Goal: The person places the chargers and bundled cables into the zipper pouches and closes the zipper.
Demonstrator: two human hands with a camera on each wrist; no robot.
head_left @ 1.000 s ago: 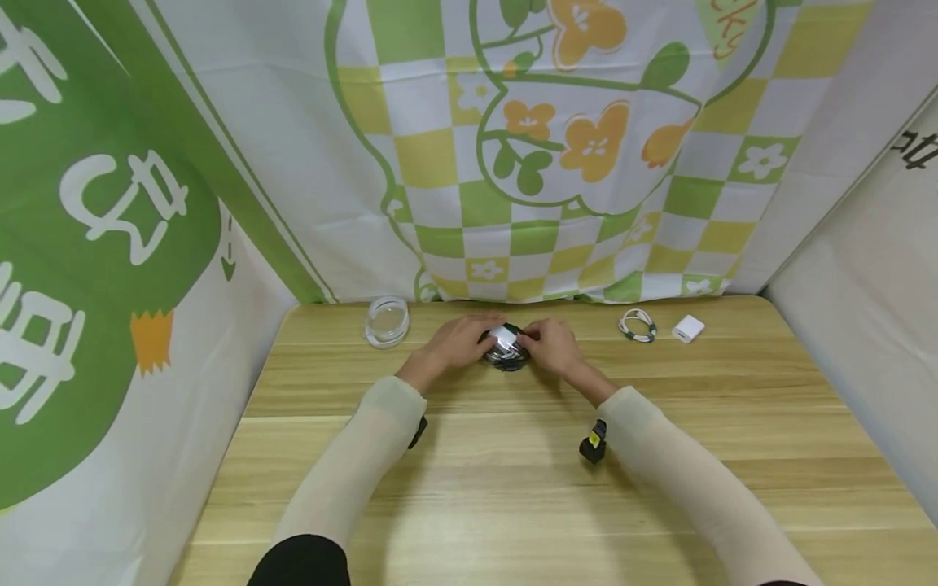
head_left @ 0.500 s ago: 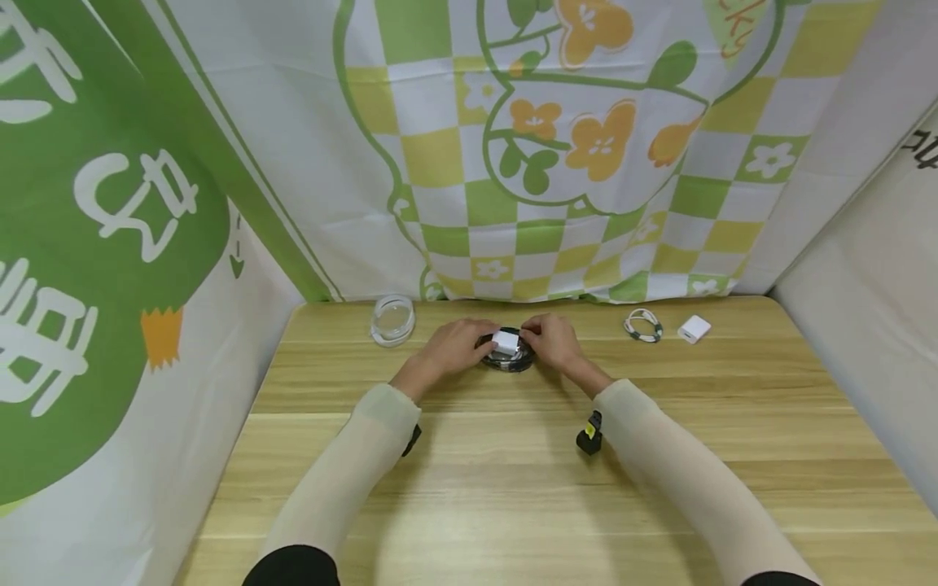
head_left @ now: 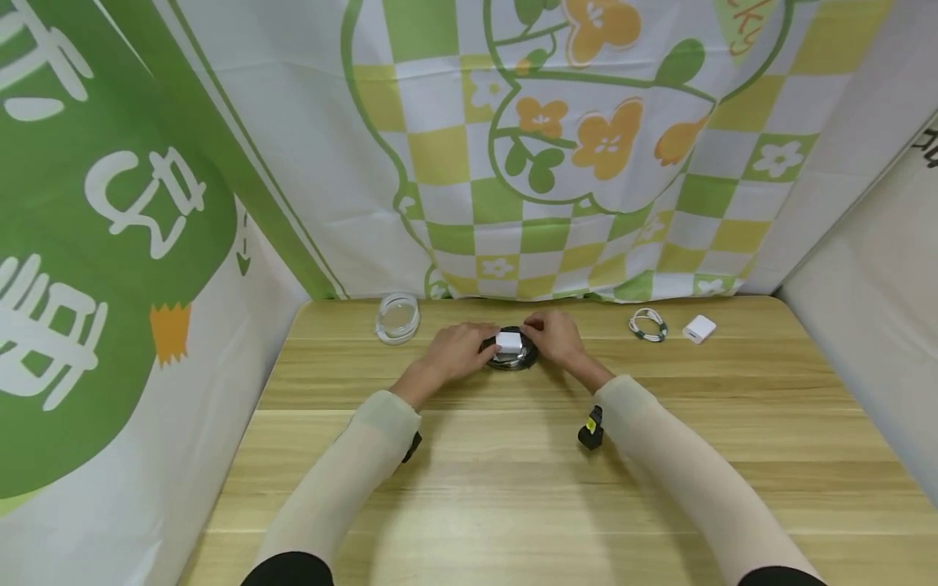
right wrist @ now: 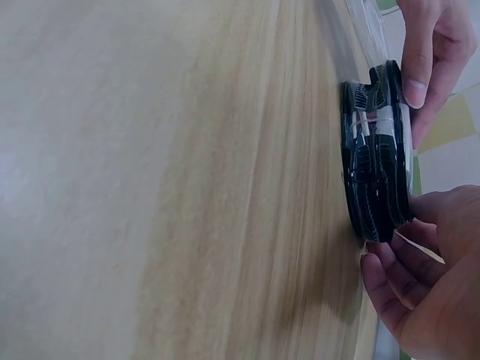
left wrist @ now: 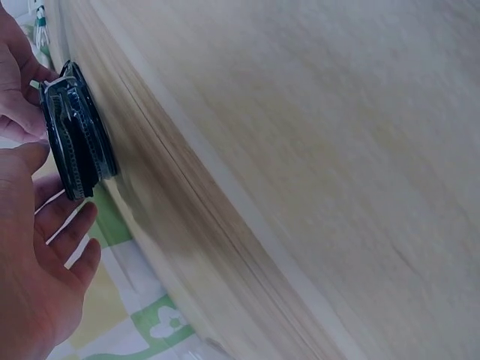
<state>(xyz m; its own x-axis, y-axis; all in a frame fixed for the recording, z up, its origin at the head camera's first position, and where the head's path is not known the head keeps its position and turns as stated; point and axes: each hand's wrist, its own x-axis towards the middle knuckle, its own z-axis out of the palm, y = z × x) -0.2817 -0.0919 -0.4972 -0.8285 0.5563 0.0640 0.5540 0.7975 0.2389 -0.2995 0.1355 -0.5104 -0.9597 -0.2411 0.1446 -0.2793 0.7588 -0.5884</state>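
A round black reel-like coil (head_left: 523, 358) lies on the table between both hands, with a white rectangular patch (head_left: 509, 343) on its upper face; whether that is a label or a separate block I cannot tell. Side on, the reel (left wrist: 73, 135) shows two dark rims with strip-like layers between them, and a white band (right wrist: 384, 121) crosses it. The left hand (head_left: 456, 352) grips its left edge, thumb on the upper face and fingers at the rim. From the other side the right hand (head_left: 554, 336) pinches the edge between thumb and fingers. Some fingertips are hidden behind the reel.
Left of the hands lies a clear-white coil (head_left: 398, 319) on the table (head_left: 484, 480). A small white cable loop (head_left: 648, 325) with dark green ties and a white charger block (head_left: 699, 329) lie to the right. A patterned cloth (head_left: 506, 236) hangs along the back edge.
The reel has tipped from facing the camera at a slant to lying flatter, so its white patch shows more plainly. Both hands have stayed on it; the whole view has shifted slightly.
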